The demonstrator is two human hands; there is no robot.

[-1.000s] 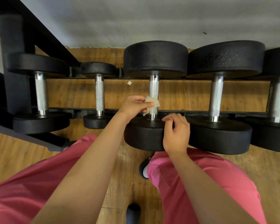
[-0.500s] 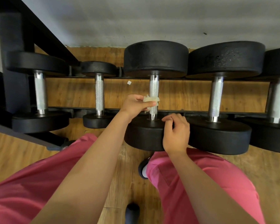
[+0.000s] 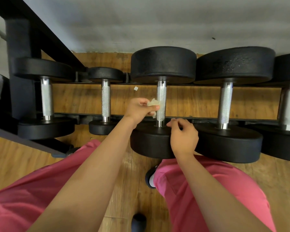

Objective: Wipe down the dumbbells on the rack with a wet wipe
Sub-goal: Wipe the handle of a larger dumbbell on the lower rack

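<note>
Head: rack [image 3: 22,91], wooden floor [image 3: 15,164], grey wall [image 3: 141,22]

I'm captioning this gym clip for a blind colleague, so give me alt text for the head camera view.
A person's left hand pinches a crumpled wet wipe against the metal handle of the middle dumbbell on a black rack, while the right hand is over its near weight, fingers loosely curled. Four more dumbbells flank it above a wooden floor.

Pink trousers [image 3: 208,190] and a dark shoe [image 3: 138,221] over wooden floor [image 3: 12,164].
</note>
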